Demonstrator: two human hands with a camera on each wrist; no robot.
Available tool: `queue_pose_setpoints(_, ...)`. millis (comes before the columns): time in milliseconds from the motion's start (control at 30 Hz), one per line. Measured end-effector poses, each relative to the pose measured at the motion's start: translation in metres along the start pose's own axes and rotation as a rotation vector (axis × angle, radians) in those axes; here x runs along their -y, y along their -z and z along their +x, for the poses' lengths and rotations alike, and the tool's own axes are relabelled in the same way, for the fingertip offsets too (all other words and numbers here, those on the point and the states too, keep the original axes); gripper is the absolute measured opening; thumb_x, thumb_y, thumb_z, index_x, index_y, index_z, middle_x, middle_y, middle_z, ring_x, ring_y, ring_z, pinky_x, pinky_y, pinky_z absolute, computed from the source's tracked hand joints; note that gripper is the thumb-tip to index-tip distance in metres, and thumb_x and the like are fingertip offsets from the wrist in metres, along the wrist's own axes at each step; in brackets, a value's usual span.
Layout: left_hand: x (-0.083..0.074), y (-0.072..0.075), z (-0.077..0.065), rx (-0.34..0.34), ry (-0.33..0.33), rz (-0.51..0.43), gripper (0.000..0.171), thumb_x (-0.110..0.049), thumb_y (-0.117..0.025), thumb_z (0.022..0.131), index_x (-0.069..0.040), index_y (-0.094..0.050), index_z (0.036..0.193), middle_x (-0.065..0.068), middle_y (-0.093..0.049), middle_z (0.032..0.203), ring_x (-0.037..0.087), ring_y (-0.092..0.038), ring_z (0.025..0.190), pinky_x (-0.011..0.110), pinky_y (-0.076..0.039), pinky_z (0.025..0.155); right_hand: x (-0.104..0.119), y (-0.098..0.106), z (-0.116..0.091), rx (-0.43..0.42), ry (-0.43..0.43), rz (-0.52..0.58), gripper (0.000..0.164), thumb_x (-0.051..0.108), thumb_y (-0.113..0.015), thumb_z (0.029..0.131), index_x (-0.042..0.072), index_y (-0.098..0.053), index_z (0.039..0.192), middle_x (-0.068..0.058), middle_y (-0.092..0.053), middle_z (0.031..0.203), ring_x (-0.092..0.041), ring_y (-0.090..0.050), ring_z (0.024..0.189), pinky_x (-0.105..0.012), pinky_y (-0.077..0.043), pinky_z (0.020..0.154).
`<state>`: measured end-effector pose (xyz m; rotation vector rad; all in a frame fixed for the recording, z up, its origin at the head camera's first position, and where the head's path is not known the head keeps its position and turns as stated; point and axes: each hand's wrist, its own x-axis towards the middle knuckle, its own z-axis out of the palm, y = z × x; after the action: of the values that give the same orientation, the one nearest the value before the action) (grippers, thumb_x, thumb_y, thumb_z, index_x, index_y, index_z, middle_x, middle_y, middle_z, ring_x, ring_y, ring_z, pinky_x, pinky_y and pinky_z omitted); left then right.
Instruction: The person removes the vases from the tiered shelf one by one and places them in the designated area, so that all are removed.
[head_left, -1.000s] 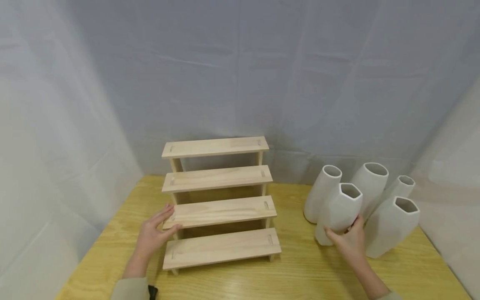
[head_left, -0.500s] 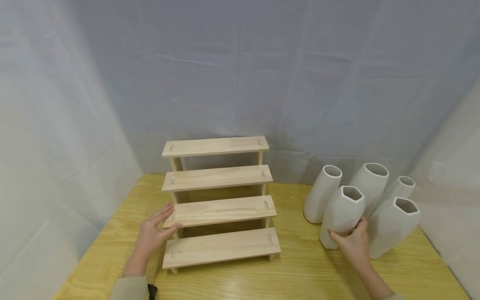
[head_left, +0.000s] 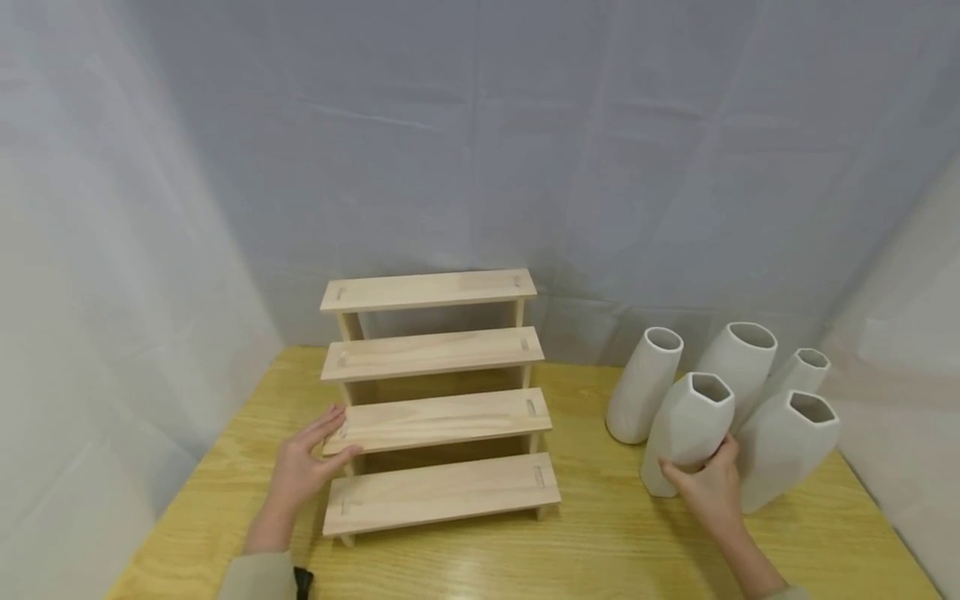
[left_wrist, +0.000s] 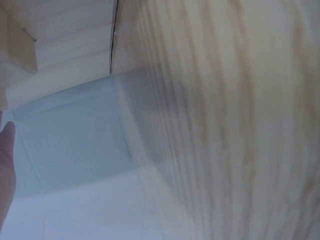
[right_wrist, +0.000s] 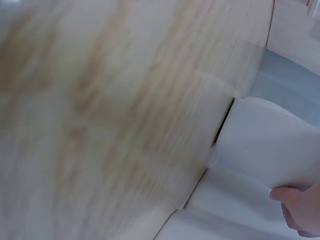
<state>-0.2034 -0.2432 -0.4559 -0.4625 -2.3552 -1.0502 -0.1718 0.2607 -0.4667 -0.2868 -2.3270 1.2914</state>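
Observation:
My left hand (head_left: 303,458) rests at the left end of a pale wooden four-tier stand (head_left: 438,421), on the second tier from the bottom. Its fingers lie along the board's end and its thumb reaches the front edge. On the right, my right hand (head_left: 708,487) grips a faceted white vase (head_left: 688,425) low on its body, thumb in front and fingers around the right side, partly hidden. The right wrist view shows the thumb against the white vase (right_wrist: 265,142), its base close to the wood. A wider white vase (head_left: 787,450) stands just right of that hand.
Behind the gripped vase stand a slim white vase (head_left: 645,387), an oval-mouthed vase (head_left: 741,362) and a narrow-necked vase (head_left: 798,375). A yellow wooden table (head_left: 480,558) bears everything. Pale cloth (head_left: 480,142) hangs behind and at both sides.
The gripped vase and my right hand have shifted slightly right and toward me, widening the gap to the slim vase. My left hand stays in place on the stand.

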Motion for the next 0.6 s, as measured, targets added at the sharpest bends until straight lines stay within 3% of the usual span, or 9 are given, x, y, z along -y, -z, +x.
queue_pose_setpoints(167, -0.001, 0.001, 0.000, -0.003, -0.008, 0.005, 0.053, -0.009, -0.078, 0.064, 0.008, -0.058, 0.110, 0.018, -0.053, 0.117, 0.001, -0.038, 0.115, 0.004, -0.027, 0.090, -0.002, 0.001, -0.001, 0.014, -0.002, 0.018, 0.084, 0.002, -0.072, 0.065, -0.011, -0.017, 0.126, -0.035, -0.037, 0.110, -0.042, -0.040, 0.102, -0.052, -0.036, 0.082)
queue_pose_setpoints(333, 0.001, 0.001, 0.001, -0.006, -0.002, -0.024, 0.053, -0.014, -0.077, 0.067, 0.006, -0.057, 0.112, 0.020, -0.052, 0.119, 0.010, -0.042, 0.117, 0.006, -0.029, 0.091, -0.004, 0.000, -0.001, 0.012, 0.014, 0.022, 0.082, 0.002, -0.072, 0.065, -0.011, -0.018, 0.125, -0.033, -0.038, 0.109, -0.039, -0.041, 0.099, -0.046, -0.038, 0.079)
queue_pose_setpoints(367, 0.012, -0.004, 0.000, -0.001, -0.024, -0.077, 0.053, -0.018, -0.076, 0.069, 0.004, -0.056, 0.114, 0.018, -0.051, 0.121, 0.012, -0.041, 0.118, 0.010, -0.030, 0.093, -0.004, 0.000, -0.001, 0.001, 0.031, 0.038, 0.081, 0.000, -0.072, 0.065, -0.011, -0.019, 0.125, -0.032, -0.038, 0.110, -0.037, -0.042, 0.099, -0.041, -0.039, 0.080)
queue_pose_setpoints(467, 0.012, -0.004, 0.001, 0.021, -0.011, -0.074, 0.054, -0.022, -0.075, 0.071, 0.004, -0.056, 0.114, 0.017, -0.050, 0.122, 0.015, -0.041, 0.118, 0.013, -0.030, 0.095, -0.003, -0.001, -0.002, -0.072, 0.138, 0.095, 0.082, -0.009, -0.072, 0.060, -0.014, -0.021, 0.125, -0.026, -0.037, 0.112, -0.031, -0.041, 0.102, -0.026, -0.038, 0.085)
queue_pose_setpoints(567, 0.009, -0.002, 0.002, 0.049, 0.012, -0.040, 0.054, -0.022, -0.074, 0.071, 0.005, -0.056, 0.114, 0.016, -0.050, 0.123, 0.023, -0.042, 0.118, 0.011, -0.028, 0.095, -0.001, -0.002, 0.000, -0.174, 0.322, 0.149, 0.085, -0.012, -0.071, 0.056, -0.014, -0.023, 0.127, -0.024, -0.036, 0.116, -0.027, -0.037, 0.107, -0.012, -0.030, 0.091)
queue_pose_setpoints(600, -0.003, 0.003, 0.004, 0.061, 0.047, 0.023, 0.054, -0.019, -0.076, 0.069, 0.007, -0.056, 0.112, 0.018, -0.050, 0.122, 0.026, -0.043, 0.116, 0.009, -0.027, 0.094, 0.000, -0.001, 0.000, -0.208, 0.381, 0.133, 0.084, -0.007, -0.070, 0.059, -0.014, -0.023, 0.128, -0.026, -0.035, 0.118, -0.028, -0.036, 0.110, -0.013, -0.026, 0.095)
